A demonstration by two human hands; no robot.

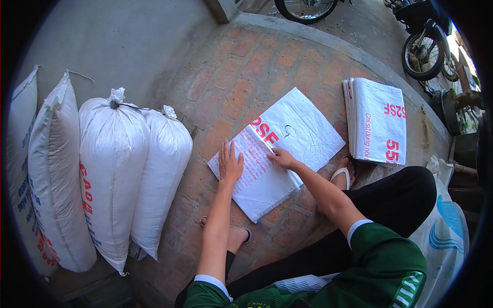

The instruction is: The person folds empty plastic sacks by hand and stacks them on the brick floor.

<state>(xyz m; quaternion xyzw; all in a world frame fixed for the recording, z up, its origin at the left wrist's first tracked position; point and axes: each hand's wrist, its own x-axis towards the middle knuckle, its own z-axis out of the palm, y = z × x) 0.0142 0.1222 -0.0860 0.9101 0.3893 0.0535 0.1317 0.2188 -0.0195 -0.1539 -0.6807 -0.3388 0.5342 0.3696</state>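
Note:
A white woven sack with red print lies on the brick floor before me, its near part folded over. My left hand rests flat on the folded part, fingers stretched out and holding nothing. At the fold's edge is my right hand, its thumb and fingers closed on the sack's edge. A small dark curved mark shows on the sack's upper part. To the right, close to my sandalled foot, is a stack of folded white sacks with red lettering.
Several full white sacks stand along the left; some are tied at the top. A motorbike wheel and potted plants are at the upper right, with another wheel at the top. A blue-and-white bag lies by my right side.

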